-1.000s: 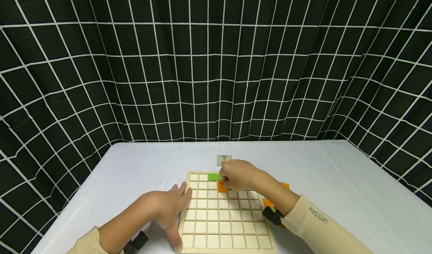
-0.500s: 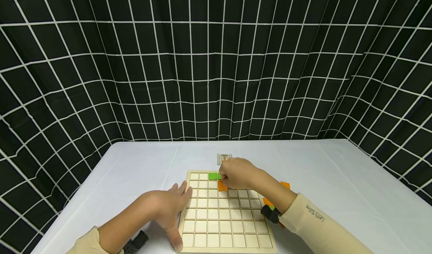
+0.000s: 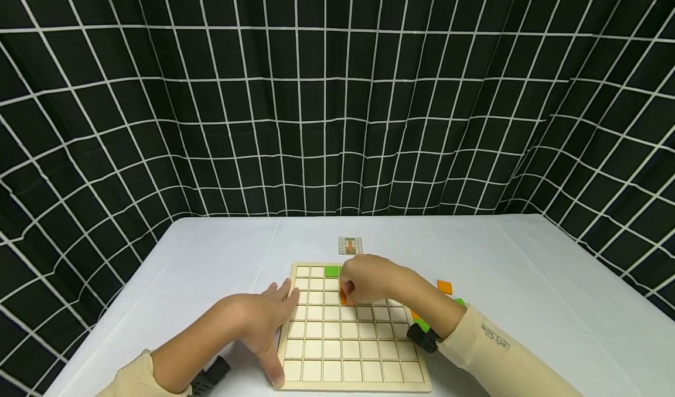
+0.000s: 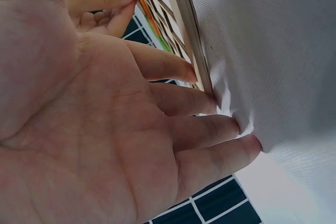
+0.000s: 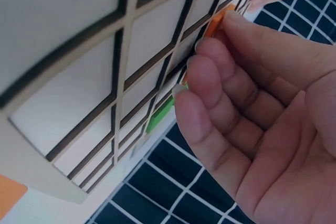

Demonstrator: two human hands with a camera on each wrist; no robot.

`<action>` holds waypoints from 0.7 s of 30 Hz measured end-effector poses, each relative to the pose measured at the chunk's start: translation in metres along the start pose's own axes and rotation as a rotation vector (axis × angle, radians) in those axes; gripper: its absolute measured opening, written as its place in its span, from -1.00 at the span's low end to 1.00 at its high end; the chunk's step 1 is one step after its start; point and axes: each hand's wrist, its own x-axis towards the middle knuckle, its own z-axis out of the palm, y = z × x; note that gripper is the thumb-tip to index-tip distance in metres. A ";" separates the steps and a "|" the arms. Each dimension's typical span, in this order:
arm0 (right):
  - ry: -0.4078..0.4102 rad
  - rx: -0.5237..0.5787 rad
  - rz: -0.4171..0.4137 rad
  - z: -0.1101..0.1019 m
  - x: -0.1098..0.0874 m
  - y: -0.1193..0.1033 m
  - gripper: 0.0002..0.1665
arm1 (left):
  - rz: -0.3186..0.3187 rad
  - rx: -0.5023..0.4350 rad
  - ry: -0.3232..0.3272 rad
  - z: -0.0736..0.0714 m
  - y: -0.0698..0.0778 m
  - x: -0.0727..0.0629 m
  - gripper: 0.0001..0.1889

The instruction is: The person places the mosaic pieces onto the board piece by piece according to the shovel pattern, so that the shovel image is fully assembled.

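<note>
A wooden grid board (image 3: 321, 329) lies on the white table, with a green tile (image 3: 331, 271) in its far row. Beside that one, a second green tile is mostly covered by my right hand (image 3: 369, 279). Thumb and forefinger of this hand pinch an orange tile (image 5: 214, 23) low over the board, a little nearer me than the green ones. Whether the tile is seated in a square I cannot tell. My left hand (image 3: 261, 321) rests along the board's left edge, fingers extended and touching its side, thumb at the near left corner.
A small printed card (image 3: 350, 246) with a grid pattern lies beyond the board. Right of the board, partly behind my right forearm, are loose tiles, among them an orange square (image 3: 445, 287) and a green piece (image 3: 422, 325). A black gridded curtain (image 3: 327, 122) surrounds the table.
My right hand has shifted slightly towards me over the board, and the orange at its fingertips now shows about one row nearer. The left hand has stayed on the edge.
</note>
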 end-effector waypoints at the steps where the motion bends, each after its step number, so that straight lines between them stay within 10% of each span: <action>1: -0.017 0.013 -0.005 0.000 -0.002 -0.001 -0.76 | 0.001 -0.001 -0.001 0.000 0.000 0.000 0.53; 14: -0.049 0.056 -0.067 0.002 -0.042 -0.012 -0.75 | 0.011 0.017 0.006 0.002 0.001 0.003 0.53; 21: -0.146 0.143 0.065 -0.024 -0.076 0.006 -0.84 | -0.001 0.019 0.003 0.001 0.000 0.001 0.55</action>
